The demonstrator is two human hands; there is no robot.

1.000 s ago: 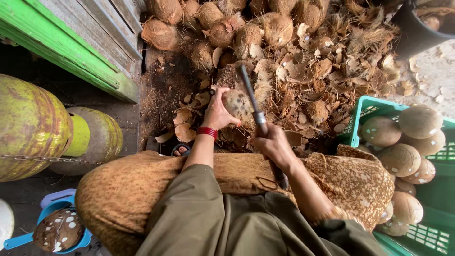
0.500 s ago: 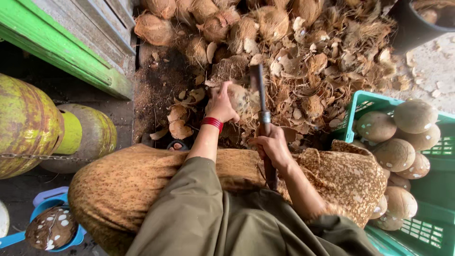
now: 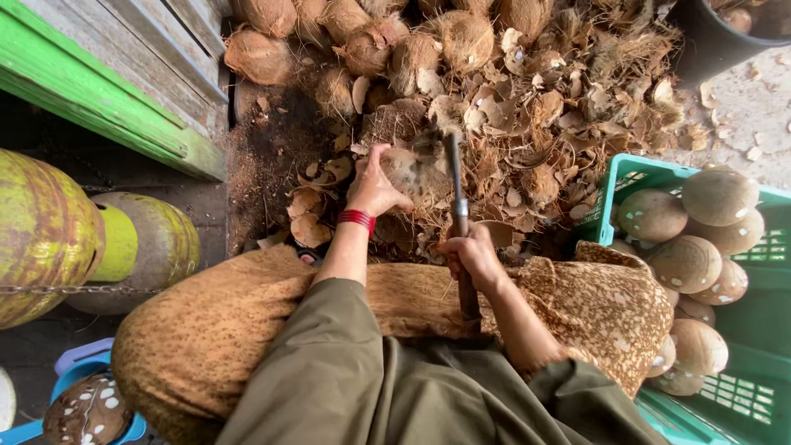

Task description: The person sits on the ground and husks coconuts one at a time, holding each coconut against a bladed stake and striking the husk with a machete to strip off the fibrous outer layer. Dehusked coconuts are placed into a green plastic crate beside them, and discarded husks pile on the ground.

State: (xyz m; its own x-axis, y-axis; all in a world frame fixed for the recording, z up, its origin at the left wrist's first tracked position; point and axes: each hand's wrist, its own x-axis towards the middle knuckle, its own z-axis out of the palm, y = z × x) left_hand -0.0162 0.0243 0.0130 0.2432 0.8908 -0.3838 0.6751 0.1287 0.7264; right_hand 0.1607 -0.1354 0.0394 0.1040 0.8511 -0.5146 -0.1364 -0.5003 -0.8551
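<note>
- Since the earlier frame the knife [image 3: 456,198] has swung from a slant to nearly upright, its blade tip now at the top edge of the coconut [image 3: 409,171]; the left hand has stayed on the nut.
- Left hand [image 3: 375,188]: fingers spread and curled over the left side of the coconut, gripping it. A red band [image 3: 357,218] sits on the wrist.
- Right hand [image 3: 471,257]: closed in a fist around the knife handle, blade pointing away from the body.
- Coconut: partly husked, brown, held just above the pile of husk scraps [image 3: 535,124], directly ahead of the knees.
- Knees covered by a brown speckled cloth [image 3: 247,330]; olive sleeves [image 3: 346,371] in the foreground.
- Right side: green crate [image 3: 741,395] holding several husked, pale brown coconuts [image 3: 684,264].
- Far edge: a row of unhusked coconuts [image 3: 346,33] beyond the scraps.
- Left side: green wooden plank [image 3: 91,99], two yellow-green gas cylinders [image 3: 49,231], and a blue basket [image 3: 82,412] at lower left with a dark speckled shell in it.
</note>
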